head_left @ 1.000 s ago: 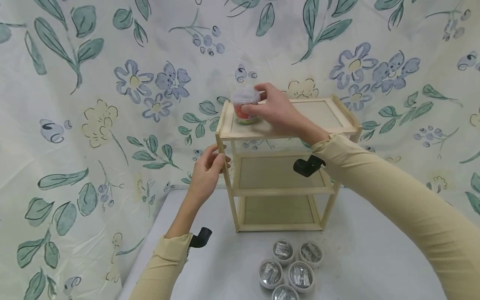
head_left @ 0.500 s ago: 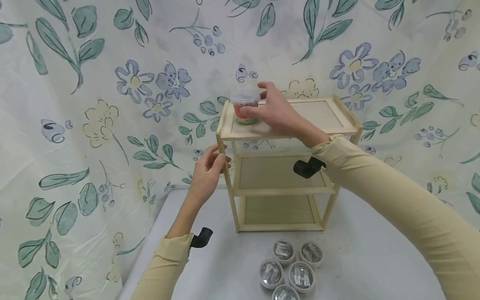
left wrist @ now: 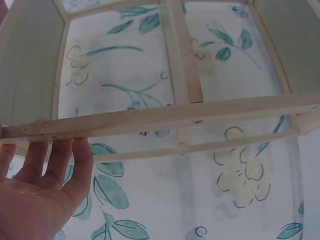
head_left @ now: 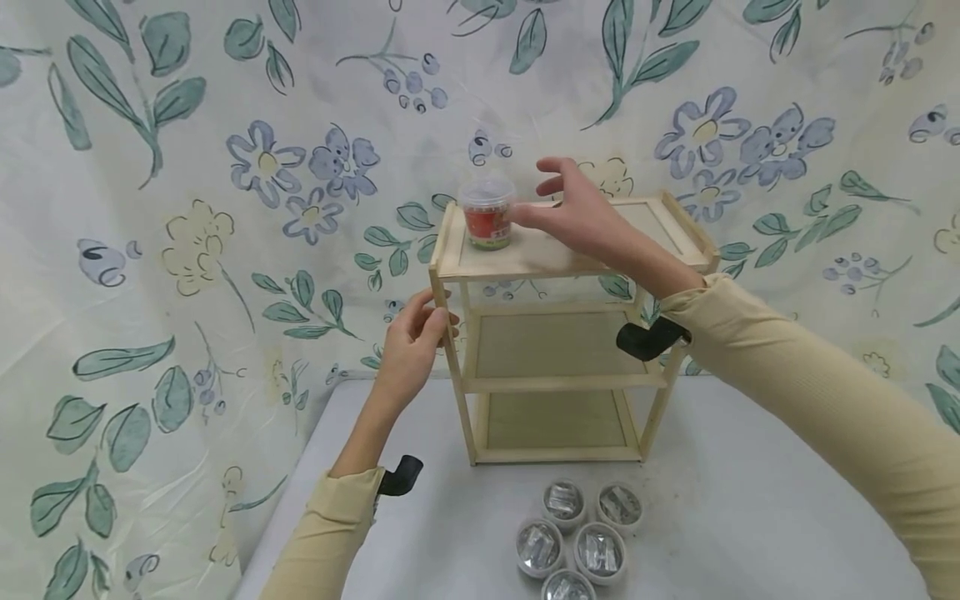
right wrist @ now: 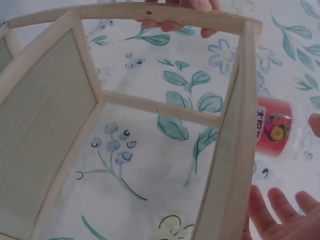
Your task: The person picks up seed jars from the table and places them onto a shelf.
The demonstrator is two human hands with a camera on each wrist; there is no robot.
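A small three-tier wooden shelf (head_left: 562, 383) stands on the white table. My left hand (head_left: 411, 340) grips its left front post, thumb in front and fingers round the edge; the left wrist view shows that hand's fingers (left wrist: 80, 165) curled on the post. On the left end of the top tier sits an upright clear plastic tub with a lid (head_left: 487, 217) and a red label. Just right of the tub, my right hand (head_left: 585, 212) is spread, fingers loosely bent and holding nothing. In the right wrist view, its fingers (right wrist: 274, 205) are apart from the tub (right wrist: 277, 127).
Several round tubs with silvery tops (head_left: 600, 553) stand clustered on the table (head_left: 720, 500) in front of the shelf. A flowered cloth (head_left: 337, 83) hangs close behind. Each wrist carries a black camera mount (head_left: 648, 337).
My right hand has let go of the tub and drawn back to the right, its fingers opening. The tub stays on the top tier. My left hand keeps its grip on the post.
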